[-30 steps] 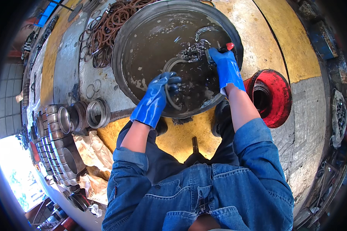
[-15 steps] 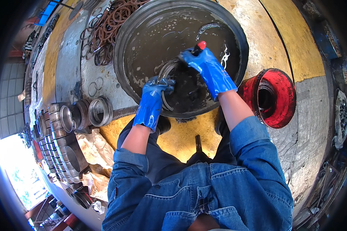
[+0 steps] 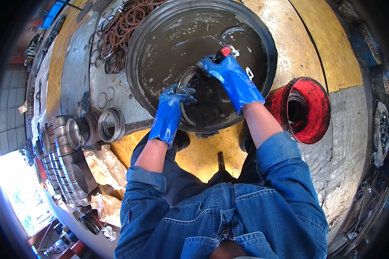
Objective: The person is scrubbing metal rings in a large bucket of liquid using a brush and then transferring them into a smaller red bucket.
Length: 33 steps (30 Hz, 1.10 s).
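Both my hands wear blue rubber gloves and are over a wide round basin (image 3: 132,64) of murky grey-brown liquid. My left hand (image 3: 173,100) is closed round several thin metal rings (image 3: 184,83), held tilted near the basin's near left side. My right hand (image 3: 222,69) grips a tool handle (image 3: 224,51), black with a red end that sticks up past the thumb. The tool's working end is hidden by the glove and blurred against the top of the rings. Another ring (image 3: 231,31) lies partly under the liquid at the far side.
Right of the basin a red bucket (image 3: 317,108) lies tipped, dark rings inside. Brown rings (image 3: 129,19) are heaped at the far left. Nearer left stand stacked metal rings (image 3: 112,125), metal cylinders (image 3: 65,142) and brown paper (image 3: 106,166).
My right hand has shifted slightly left with the tool against the rings. My left hand keeps its hold. Foam on the liquid has drifted.
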Available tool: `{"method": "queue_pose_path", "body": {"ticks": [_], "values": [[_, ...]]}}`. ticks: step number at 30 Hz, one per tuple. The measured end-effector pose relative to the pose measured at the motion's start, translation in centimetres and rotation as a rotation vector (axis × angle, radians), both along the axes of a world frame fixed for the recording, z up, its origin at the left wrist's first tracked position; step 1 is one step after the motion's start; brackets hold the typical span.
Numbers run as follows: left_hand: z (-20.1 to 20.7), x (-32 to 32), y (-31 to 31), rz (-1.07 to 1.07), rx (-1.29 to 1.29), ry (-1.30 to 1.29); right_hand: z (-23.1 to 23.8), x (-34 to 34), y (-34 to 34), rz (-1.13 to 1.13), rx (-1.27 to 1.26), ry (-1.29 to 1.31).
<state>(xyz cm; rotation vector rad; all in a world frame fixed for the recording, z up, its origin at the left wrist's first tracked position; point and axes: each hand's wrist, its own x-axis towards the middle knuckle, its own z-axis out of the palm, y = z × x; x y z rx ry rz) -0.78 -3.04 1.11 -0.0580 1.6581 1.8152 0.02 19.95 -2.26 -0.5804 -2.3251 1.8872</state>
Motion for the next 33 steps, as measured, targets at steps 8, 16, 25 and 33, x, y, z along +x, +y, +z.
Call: {"method": "queue_pose_path", "body": {"ticks": [8, 16, 25, 33], "values": [[1.4, -0.2, 3.0, -0.208, 0.052, -0.238, 0.1, 2.4, 5.0, -0.388, -0.005, -0.242], [-2.2, 1.1, 3.3, -0.222, 0.091, 0.110, 8.2, 6.6, 2.7, -0.578, -0.287, -0.060], [-2.0, -0.8, -0.7, -0.072, -0.036, 0.045, 5.7, 2.6, 1.2, 0.023, -0.536, 0.194], [-2.9, -0.5, -1.9, -0.070, -0.074, 0.101, 3.4, 0.1, -2.5, 0.140, -0.092, 0.035]]}}
